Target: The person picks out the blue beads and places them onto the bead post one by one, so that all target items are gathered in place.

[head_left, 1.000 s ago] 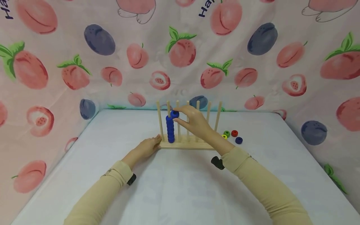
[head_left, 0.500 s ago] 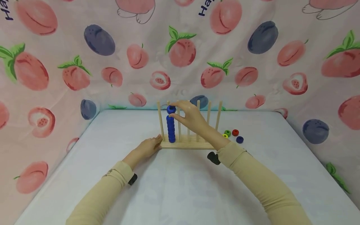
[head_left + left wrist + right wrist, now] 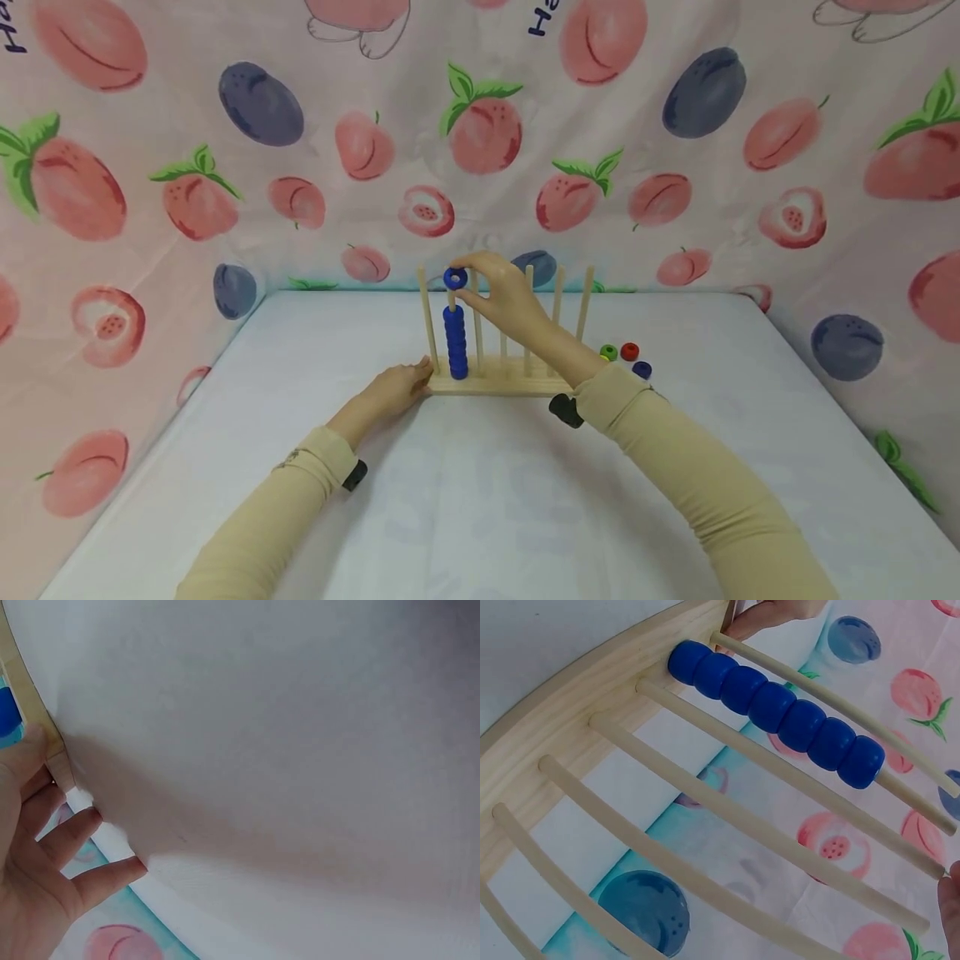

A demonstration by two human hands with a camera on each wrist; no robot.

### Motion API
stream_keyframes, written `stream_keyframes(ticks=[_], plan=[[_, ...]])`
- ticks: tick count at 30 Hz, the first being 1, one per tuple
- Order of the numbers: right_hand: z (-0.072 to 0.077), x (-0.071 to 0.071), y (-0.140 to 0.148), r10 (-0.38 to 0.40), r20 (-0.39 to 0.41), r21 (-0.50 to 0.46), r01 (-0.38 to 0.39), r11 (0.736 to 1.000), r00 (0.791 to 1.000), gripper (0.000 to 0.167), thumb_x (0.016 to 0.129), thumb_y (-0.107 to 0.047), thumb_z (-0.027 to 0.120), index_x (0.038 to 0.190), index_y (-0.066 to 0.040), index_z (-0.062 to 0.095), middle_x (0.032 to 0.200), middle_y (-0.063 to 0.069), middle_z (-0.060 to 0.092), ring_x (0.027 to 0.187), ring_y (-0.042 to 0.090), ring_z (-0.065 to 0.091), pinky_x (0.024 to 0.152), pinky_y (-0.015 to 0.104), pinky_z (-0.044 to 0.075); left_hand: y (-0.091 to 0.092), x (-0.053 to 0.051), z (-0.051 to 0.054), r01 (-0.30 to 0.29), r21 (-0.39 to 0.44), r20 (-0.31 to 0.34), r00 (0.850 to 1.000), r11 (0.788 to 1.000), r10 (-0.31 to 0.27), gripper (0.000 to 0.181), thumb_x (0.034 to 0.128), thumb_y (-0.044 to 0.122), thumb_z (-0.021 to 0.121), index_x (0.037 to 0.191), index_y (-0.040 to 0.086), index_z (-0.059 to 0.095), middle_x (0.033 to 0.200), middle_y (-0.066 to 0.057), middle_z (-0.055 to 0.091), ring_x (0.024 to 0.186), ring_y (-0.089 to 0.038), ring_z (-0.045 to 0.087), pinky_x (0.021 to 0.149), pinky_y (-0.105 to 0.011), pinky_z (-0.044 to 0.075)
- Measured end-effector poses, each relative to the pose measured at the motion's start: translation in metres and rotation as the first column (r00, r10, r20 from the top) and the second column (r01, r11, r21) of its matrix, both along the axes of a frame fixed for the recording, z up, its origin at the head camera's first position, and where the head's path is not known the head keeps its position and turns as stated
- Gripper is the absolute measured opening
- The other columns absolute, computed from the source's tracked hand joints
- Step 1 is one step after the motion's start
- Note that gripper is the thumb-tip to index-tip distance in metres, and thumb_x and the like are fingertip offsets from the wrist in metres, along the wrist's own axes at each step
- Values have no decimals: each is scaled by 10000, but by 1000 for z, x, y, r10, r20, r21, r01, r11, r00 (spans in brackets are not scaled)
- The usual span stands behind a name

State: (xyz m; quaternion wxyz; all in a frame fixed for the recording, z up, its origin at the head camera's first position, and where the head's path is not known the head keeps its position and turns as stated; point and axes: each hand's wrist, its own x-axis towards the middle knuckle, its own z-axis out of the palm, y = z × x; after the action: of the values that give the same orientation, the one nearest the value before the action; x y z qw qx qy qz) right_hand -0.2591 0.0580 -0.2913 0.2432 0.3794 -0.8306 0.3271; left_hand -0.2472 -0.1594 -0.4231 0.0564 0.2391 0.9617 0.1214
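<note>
My right hand (image 3: 506, 296) pinches a blue bead (image 3: 447, 283) between thumb and fingertips, its hole facing me. The bead is at the tip of the second peg from the left on a wooden peg rack (image 3: 495, 387); whether the tip is inside the hole I cannot tell. Lower on that peg sits a stack of several blue beads (image 3: 772, 709). The right wrist view catches only a bit of the right fingers (image 3: 952, 907); the pinched bead is outside it. My left hand (image 3: 34, 862) grips the rack's left end, thumb on the front edge, other fingers spread.
Right of the rack lie a green bead (image 3: 609, 352), a red bead (image 3: 630, 352) and a dark blue bead (image 3: 641, 369); a yellow one is mostly hidden by my right arm. Other pegs (image 3: 742, 802) stand bare. A fruit-print cloth (image 3: 480, 208) hangs behind the white table (image 3: 480, 500).
My right hand has moved left and up with the blue bead, from beside the peg to its tip, and the bead has tilted to show its hole. The left hand stays on the rack.
</note>
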Motion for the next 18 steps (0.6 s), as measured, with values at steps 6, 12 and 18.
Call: stream_keyframes(ticks=[6,12,18], plan=[[2,-4,-4,-20,5,2,20,1000,1000,336,856,-78,682,1169,19,613,1142,142,657,1086,258,598,961,350,498,0,-1,-1,0,4,-5,1000,1000,0,498,952,211,552,1378,-14,428,1378,-231,464,1166,-410,551,988,-499,459],[5,-6,-8,-56,26,-3,56,998,998,349,874,-129,668,1189,8,605,1143,140,654,1048,261,603,923,353,512,0,-3,1,2,-2,-1,1000,1000,-2,501,952,202,552,1380,-24,421,1376,-243,463,1155,-416,556,987,-502,457],[10,-7,-11,-99,49,37,98,995,994,355,893,-170,647,1204,-5,600,1145,132,653,1033,244,614,899,336,525,-1,-3,3,13,-6,-3,1000,1000,-13,504,951,201,552,1376,-34,419,1331,-267,501,1138,-419,566,982,-504,459]])
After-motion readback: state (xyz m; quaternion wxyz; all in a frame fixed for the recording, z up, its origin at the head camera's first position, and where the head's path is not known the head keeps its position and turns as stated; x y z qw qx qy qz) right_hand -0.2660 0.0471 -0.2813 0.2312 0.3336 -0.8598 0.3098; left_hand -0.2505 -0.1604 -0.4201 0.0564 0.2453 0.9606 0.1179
